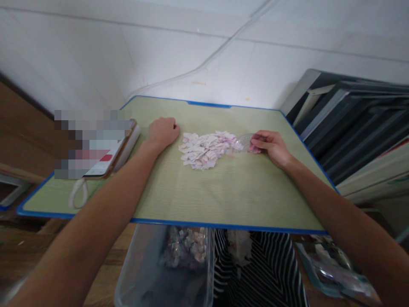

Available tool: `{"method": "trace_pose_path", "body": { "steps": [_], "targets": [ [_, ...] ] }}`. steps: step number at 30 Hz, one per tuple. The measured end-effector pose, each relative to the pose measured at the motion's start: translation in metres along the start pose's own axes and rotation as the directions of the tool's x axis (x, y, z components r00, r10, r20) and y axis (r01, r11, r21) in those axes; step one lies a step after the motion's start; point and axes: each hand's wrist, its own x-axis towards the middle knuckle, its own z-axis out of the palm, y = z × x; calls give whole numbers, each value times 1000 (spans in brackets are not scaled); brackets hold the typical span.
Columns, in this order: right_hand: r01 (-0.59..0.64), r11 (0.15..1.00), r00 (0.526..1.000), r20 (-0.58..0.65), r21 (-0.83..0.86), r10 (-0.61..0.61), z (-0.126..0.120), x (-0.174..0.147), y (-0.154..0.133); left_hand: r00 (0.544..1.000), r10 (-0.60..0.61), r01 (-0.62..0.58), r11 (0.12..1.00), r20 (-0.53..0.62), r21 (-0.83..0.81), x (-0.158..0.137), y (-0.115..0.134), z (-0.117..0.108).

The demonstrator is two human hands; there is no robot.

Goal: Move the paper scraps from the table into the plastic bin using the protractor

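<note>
A loose pile of small white and pinkish paper slips (206, 149) lies in the middle of the pale green folding table (223, 196). My left hand (164, 131) rests on the tabletop just left of the pile, its fingers curled into a loose fist with nothing showing in it. On the other side, my right hand (271, 147) pinches a clear curved plastic piece (244, 142) between thumb and fingers. Its left edge touches the slips at the pile's right end. Something pink shows at my right fingertips; whether it is inside or behind the plastic, I cannot tell.
A phone (104, 155) leans on a white box at the left, with a white strap loop (78, 194) below. Under the front edge stands a clear plastic bin (124, 273) holding many small pieces. Dark flat panels (351, 111) lean at right. A filled plastic bag (338, 273) lies lower right.
</note>
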Motion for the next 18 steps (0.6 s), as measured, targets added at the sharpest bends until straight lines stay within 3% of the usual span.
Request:
{"method": "trace_pose_path", "body": {
  "steps": [3,10,18],
  "targets": [
    [10,1000,999,-32,-1,-10,-1,0,0,1000,-3,3,1000,0,-4,0,-1,1],
    [15,999,996,85,-35,-12,2,-4,-5,1000,-6,6,1000,-5,-22,2,-3,3],
    [71,996,933,357,-62,-44,32,-27,-17,1000,7,-7,1000,-5,-10,1,-2,2]
  ]
}}
